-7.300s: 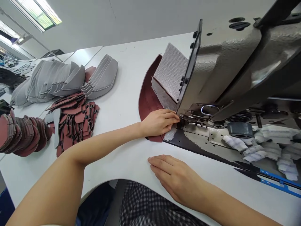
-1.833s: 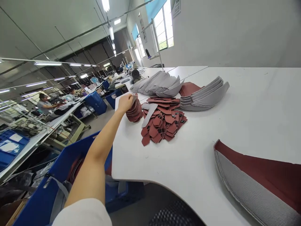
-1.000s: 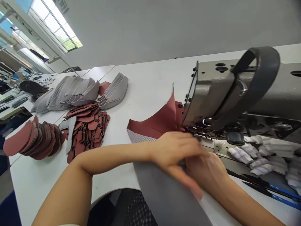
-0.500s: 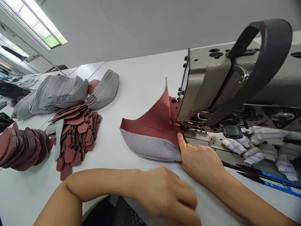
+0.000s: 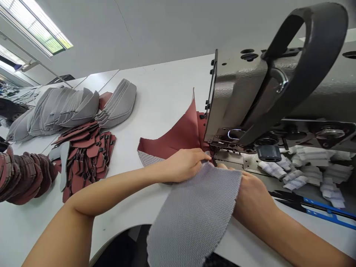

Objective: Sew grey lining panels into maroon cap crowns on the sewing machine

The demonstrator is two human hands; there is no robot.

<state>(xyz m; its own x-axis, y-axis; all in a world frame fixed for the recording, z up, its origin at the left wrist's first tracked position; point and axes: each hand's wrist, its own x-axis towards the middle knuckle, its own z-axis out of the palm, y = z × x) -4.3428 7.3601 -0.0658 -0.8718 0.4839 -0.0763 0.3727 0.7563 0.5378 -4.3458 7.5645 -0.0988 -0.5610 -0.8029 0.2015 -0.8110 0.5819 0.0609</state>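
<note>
A loose grey mesh fabric piece (image 5: 197, 211) hangs over the table's front edge, its top end close to the sewing machine's needle area (image 5: 214, 148). My left hand (image 5: 185, 165) is closed on the upper left of this piece, fingertips pointing at the machine. At its upper right edge, my right hand (image 5: 253, 193) grips the same piece; the mesh hides part of its fingers. Beneath and behind my left hand lies a red fabric piece (image 5: 178, 135) with a grey mesh border (image 5: 147, 158). Its right end runs under the machine head.
The grey sewing machine (image 5: 244, 89) fills the right side. Rolled white labels (image 5: 314, 167) and blue-and-black snips (image 5: 314, 205) lie beside its bed. Stacks of grey mesh pieces (image 5: 61, 111), red tabs (image 5: 89, 159) and round red pieces (image 5: 27, 178) cover the left.
My left hand has come up from the table's front edge to the machine, bringing a grey mesh piece. My right hand, formerly pressing the red piece with a fingertip, is now partly behind the mesh.
</note>
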